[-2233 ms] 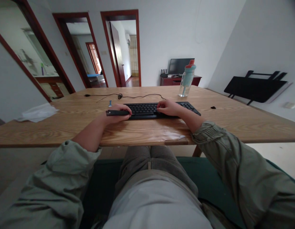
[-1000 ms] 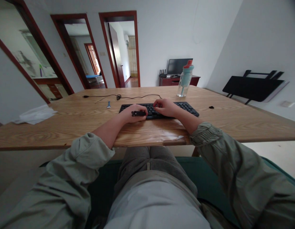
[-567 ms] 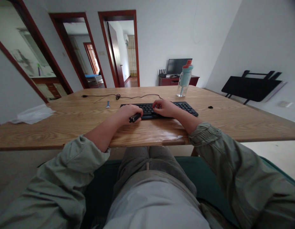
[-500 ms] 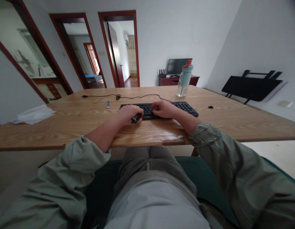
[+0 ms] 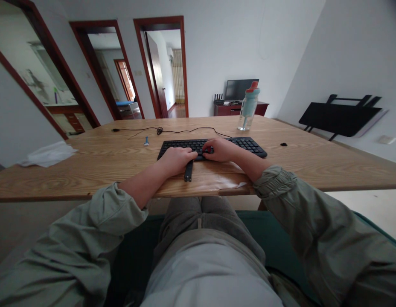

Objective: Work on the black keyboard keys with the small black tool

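A black keyboard (image 5: 185, 144) lies on the wooden table in front of me. My left hand (image 5: 176, 160) rests at its near left edge, fingers closed round the upper end of a short black bar (image 5: 188, 171). That bar's other end points toward me, low over the table; its exact kind is not clear. Over the middle keys my right hand (image 5: 221, 150) is curled in a pinch. Something small and dark, with a hint of red, shows at those fingertips, too small to name.
The keyboard's cable (image 5: 185, 129) trails across the table behind it. A small blue-and-white item (image 5: 146, 141) lies left, near white crumpled sheeting (image 5: 50, 154). A water bottle (image 5: 248, 108) stands at the back right, and a small black piece (image 5: 283, 144) lies farther right.
My left hand has lowered and tilted the black bar, so its free end now points toward me near the tabletop. My right hand stays over the keys, its fingers slightly shifted.
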The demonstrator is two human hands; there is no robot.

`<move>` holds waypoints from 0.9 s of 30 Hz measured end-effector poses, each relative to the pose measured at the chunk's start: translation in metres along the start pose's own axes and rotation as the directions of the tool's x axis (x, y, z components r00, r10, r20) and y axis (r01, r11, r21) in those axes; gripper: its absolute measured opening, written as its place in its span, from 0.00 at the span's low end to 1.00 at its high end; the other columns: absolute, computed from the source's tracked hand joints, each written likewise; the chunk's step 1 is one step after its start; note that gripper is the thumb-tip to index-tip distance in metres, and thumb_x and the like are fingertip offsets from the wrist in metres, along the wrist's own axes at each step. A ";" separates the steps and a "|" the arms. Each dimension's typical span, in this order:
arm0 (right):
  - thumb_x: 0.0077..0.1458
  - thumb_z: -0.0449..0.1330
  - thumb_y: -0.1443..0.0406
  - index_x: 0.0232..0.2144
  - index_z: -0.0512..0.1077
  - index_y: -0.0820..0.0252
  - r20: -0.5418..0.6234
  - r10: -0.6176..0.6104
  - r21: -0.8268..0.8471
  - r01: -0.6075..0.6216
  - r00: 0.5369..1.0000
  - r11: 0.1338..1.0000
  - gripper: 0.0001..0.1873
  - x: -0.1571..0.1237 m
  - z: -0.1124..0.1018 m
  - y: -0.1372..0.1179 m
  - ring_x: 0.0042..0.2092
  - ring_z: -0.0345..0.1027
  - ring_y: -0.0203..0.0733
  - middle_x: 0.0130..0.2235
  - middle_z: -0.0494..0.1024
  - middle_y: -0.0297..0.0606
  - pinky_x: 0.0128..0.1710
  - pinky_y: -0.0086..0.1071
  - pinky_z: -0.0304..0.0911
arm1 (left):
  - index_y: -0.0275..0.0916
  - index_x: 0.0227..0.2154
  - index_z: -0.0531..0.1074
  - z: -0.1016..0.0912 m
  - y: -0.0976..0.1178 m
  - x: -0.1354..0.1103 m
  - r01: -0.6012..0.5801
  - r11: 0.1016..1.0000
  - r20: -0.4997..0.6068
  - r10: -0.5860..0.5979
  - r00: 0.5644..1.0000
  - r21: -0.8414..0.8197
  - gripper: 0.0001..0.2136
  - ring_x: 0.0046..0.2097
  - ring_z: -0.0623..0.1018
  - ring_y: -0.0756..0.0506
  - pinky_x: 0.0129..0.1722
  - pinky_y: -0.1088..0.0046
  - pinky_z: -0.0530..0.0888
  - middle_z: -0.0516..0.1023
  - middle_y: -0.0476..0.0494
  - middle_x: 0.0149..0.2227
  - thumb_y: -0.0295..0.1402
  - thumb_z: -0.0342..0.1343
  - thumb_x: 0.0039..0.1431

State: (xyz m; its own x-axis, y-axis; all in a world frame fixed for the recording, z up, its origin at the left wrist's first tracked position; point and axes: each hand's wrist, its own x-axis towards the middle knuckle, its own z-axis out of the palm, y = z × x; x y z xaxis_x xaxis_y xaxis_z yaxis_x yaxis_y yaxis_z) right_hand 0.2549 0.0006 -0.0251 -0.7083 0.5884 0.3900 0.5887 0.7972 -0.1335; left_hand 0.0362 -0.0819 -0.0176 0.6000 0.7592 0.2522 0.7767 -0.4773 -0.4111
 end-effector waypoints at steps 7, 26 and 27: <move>0.56 0.60 0.61 0.41 0.81 0.59 0.021 -0.018 -0.008 0.019 1.000 1.000 0.14 0.003 0.003 0.005 0.36 0.71 0.42 0.39 0.82 0.41 0.36 0.31 0.61 | 0.42 0.44 0.75 -0.012 -0.002 0.002 0.058 0.989 0.034 -0.054 0.998 -0.139 0.11 0.42 0.79 0.42 0.35 0.70 0.68 0.79 0.42 0.44 0.31 0.50 0.62; 0.64 0.51 0.59 0.48 0.74 0.62 -0.288 0.108 -0.159 -0.159 0.952 0.974 0.18 0.005 0.022 -0.007 0.53 0.65 0.56 0.51 0.76 0.52 0.54 0.44 0.54 | 0.45 0.52 0.75 0.014 -0.028 0.011 -0.074 0.985 -0.135 0.053 0.989 -0.154 0.18 0.45 0.78 0.43 0.45 0.69 0.71 0.80 0.42 0.43 0.41 0.50 0.64; 0.65 0.50 0.58 0.50 0.74 0.61 -0.286 0.149 -0.168 -0.202 0.947 0.965 0.20 0.006 0.026 -0.005 0.55 0.63 0.57 0.53 0.75 0.52 0.56 0.47 0.53 | 0.45 0.53 0.75 0.018 -0.031 0.012 -0.090 0.985 -0.163 0.066 0.984 -0.149 0.18 0.45 0.78 0.42 0.47 0.68 0.71 0.80 0.41 0.43 0.42 0.50 0.64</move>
State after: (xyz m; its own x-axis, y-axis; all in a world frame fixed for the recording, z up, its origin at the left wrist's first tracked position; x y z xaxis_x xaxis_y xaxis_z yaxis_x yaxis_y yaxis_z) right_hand 0.2377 0.0040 -0.0453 -0.4717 0.6369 0.6099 0.7766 0.6276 -0.0548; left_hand 0.0156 -0.0496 -0.0176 0.6730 0.6437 0.3643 0.7391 -0.6045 -0.2972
